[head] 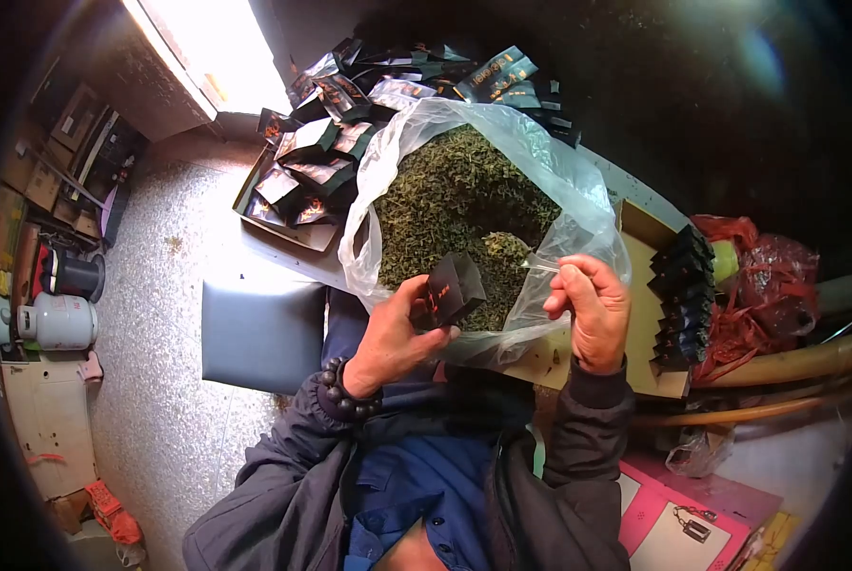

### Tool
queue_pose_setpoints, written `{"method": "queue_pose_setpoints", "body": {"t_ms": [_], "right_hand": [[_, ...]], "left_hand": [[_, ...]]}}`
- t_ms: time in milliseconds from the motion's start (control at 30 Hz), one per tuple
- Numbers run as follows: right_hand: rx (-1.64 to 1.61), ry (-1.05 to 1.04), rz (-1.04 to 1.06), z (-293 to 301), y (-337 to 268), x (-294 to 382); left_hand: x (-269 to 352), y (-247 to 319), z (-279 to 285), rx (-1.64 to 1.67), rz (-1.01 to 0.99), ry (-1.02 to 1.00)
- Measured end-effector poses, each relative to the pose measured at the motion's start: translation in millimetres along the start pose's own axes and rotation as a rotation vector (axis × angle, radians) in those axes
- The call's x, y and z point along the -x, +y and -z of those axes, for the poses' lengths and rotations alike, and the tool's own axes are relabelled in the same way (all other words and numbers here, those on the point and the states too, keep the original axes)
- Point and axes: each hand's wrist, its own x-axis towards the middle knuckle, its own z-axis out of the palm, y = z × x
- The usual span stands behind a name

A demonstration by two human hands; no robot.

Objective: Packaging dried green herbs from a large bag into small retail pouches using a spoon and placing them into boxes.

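Note:
Before me stands a clear plastic bag (576,171), its mouth spread wide around a heap of dried green-brown leaf (433,193). Over the near left part of the heap, my left hand (397,332) grips a small black pouch (456,289) with orange markings, its mouth tilted towards the right. My right hand (591,307) pinches the handle of a clear scoop or spoon (540,263) at the bag's right side. A mound of leaf (506,246) lies at the scoop's far end; the bowl itself is hard to make out.
Several black pouches (312,168) fill a shallow carton (283,232) at left, with more pouches (497,75) behind the bag. A cardboard box (640,285) at right holds a row of black pouches (679,300) beside red plastic bags (761,285). A dark square stool (262,335) stands at left.

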Motion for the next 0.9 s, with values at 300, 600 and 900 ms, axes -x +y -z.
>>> {"method": "queue_pose_setpoints", "body": {"t_ms": [300,600,900], "right_hand": [[0.045,-0.081,0.002,-2.6,-37.2,7.7],[0.133,-0.140,-0.073,-9.6,-50.9,5.6],[0.314,-0.266,-0.042,-11.2,-61.5,-3.5]], "left_hand": [[-2.3,12.5,-2.1,-0.112,0.074,-0.011],[-2.7,6.8,-4.3,-0.161,-0.046,0.033],[-4.0,6.0,-5.1,-0.213,-0.068,0.045]]}}
